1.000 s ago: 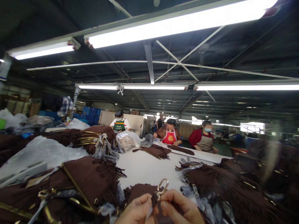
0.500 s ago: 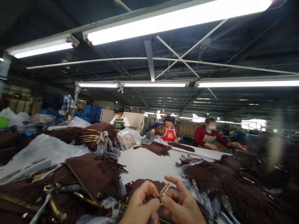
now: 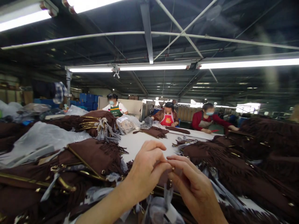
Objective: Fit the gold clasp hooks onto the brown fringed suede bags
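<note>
Although the gold clasp [image 3: 170, 183] had shown plainly before, it now sat mostly hidden at the right hand [image 3: 196, 184], which pinched it; the left hand [image 3: 145, 171] had risen, fingertips drawn narrow, its grip unclear.

Scene lit by overhead tubes [image 3: 154, 67], glare blown white; ceiling [image 3: 105, 49] left dim; edges stretched, softly blurred.

Dark brown fringed fabric bags [image 3: 93, 155] are showing gold metallic trim. The flat white worktop [image 3: 133, 141] is contrasting with them. A blue-and-white checked cloth [image 3: 60, 92] is hanging.
</note>
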### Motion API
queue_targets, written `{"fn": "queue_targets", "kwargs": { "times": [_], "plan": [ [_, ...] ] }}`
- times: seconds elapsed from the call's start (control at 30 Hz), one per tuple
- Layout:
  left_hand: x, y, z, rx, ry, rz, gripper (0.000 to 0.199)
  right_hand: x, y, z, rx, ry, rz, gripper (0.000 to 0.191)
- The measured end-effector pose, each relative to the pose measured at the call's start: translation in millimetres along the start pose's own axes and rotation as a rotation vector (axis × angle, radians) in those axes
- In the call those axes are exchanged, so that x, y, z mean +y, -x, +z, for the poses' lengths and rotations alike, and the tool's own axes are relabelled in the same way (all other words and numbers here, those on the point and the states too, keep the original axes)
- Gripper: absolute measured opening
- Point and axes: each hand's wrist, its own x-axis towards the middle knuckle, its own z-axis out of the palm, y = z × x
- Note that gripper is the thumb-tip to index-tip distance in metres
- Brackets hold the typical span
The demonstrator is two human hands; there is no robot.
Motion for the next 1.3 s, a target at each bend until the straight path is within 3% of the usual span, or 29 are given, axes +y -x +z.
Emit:
{"fn": "queue_targets", "kwargs": {
  "times": [0.1,0.2,0.3,0.33,0.43,0.6,0.77,0.97,1.17,1.23,1.3],
  "plan": [
    [1.3,-5.7,1.2,0.023,0.044,-0.009,0.015,2.3,1.6,-6.0,-0.106,-0.096,0.047,0.013],
    [-24.4,5.3,-0.3,-0.180,0.041,-0.131,0.008,15.4,11.9,-7.8,-0.176,-0.198,0.282,0.023],
    [-70.5,23.8,-2.6,-0.471,-0.200,-0.229,0.056,30.0,26.8,-4.9,-0.332,-0.295,0.543,0.032],
    [-85.8,28.9,-2.5,-0.551,-0.308,-0.222,0.054,33.7,31.6,-2.2,-0.409,-0.308,0.600,0.033],
    [-116.4,34.7,0.6,-0.682,-0.505,-0.176,0.004,40.8,43.6,10.3,-0.607,-0.237,0.599,0.029],
    [-114.4,12.5,1.3,-0.619,-0.512,-0.177,0.020,53.8,56.3,28.0,-0.635,0.017,0.310,0.018],
    [-106.6,-13.4,-3.5,-0.558,-0.465,-0.188,0.022,64.0,55.4,36.9,-0.734,0.182,0.316,0.018],
    [-124.4,-4.7,7.3,-0.419,-0.541,-0.371,0.026,55.1,44.2,46.2,-0.779,0.387,0.342,0.022],
    [-146.5,-0.4,3.7,-0.387,-0.505,-0.443,0.027,57.4,53.1,57.8,-0.702,0.359,0.007,0.021],
    [-148.7,-3.5,2.6,-0.401,-0.482,-0.440,0.026,57.9,52.8,63.2,-0.668,0.241,0.036,0.019],
    [-147.2,-5.7,2.1,-0.408,-0.472,-0.425,0.026,60.1,50.4,66.3,-0.609,0.171,0.217,0.017]
  ]
}}
